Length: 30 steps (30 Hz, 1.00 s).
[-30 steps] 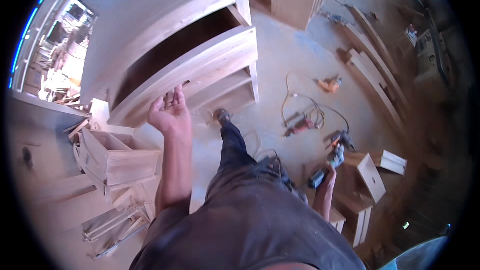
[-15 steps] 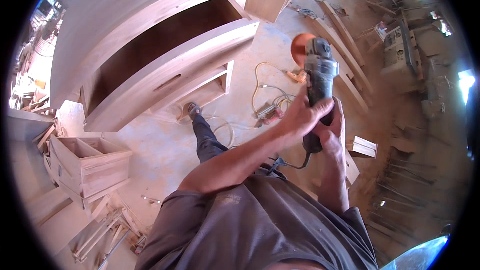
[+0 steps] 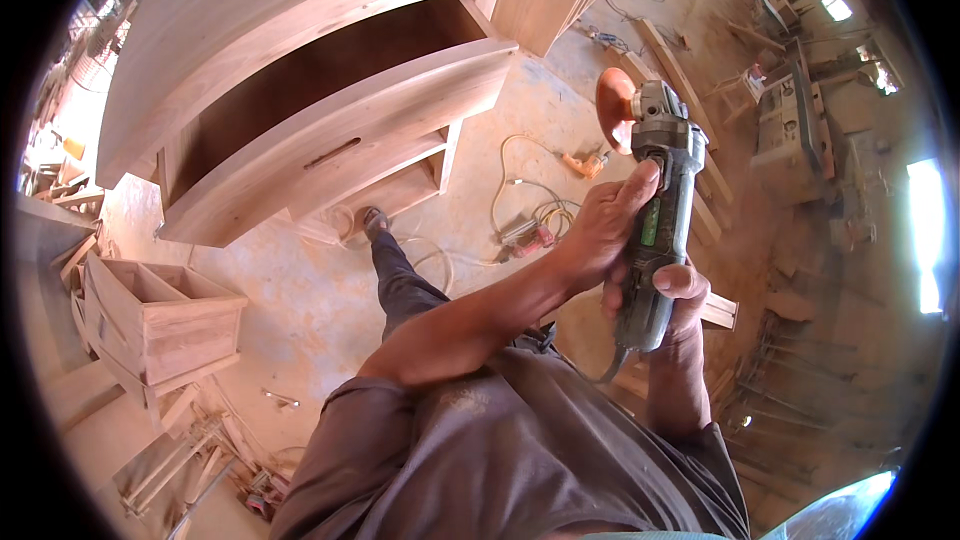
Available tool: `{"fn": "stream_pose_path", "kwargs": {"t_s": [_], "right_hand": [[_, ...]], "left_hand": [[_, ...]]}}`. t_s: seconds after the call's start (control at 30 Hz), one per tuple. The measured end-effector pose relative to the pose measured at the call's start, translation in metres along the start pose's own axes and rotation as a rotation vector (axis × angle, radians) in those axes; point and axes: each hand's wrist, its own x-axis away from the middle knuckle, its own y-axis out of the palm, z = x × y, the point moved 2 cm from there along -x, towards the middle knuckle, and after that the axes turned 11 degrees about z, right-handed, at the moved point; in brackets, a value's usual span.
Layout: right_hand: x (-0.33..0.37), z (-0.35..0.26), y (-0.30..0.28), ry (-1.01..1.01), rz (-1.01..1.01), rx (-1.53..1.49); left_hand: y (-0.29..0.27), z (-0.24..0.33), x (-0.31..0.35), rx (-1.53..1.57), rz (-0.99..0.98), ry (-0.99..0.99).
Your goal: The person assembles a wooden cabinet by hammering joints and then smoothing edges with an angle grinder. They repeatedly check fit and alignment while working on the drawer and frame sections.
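One angle grinder (image 3: pixel 677 198) is right of frame centre, my left hand (image 3: pixel 606 224) gripping its body, my right hand (image 3: pixel 688 308) its rear; I'm seemingly steadying it; moving it calls for keeping clear of its orange disc (image 3: pixel 613 110).

Down on the floor (image 3: pixel 310 285), an orange power tool (image 3: pixel 585 164) is lying near a red tool (image 3: pixel 533 242); over left, a divided wooden box (image 3: pixel 193 335) is sitting, and upper right, a long plank (image 3: pixel 661 48) is stretching!
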Motion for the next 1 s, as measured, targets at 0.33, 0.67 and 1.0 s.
{"fn": "stream_pose_path", "kwargs": {"t_s": [0.33,0.67,1.0], "right_hand": [[-0.008,-0.020,0.050,-0.060,-0.149,0.404],[-0.027,-0.035,0.129,0.122,-0.478,0.523],[-0.046,-0.033,0.159,0.058,-0.447,0.569]], "left_hand": [[-0.009,0.035,0.006,0.266,0.132,0.136],[-0.014,0.112,0.075,0.072,0.323,0.422],[-0.034,0.121,0.061,0.312,0.327,0.416]]}}
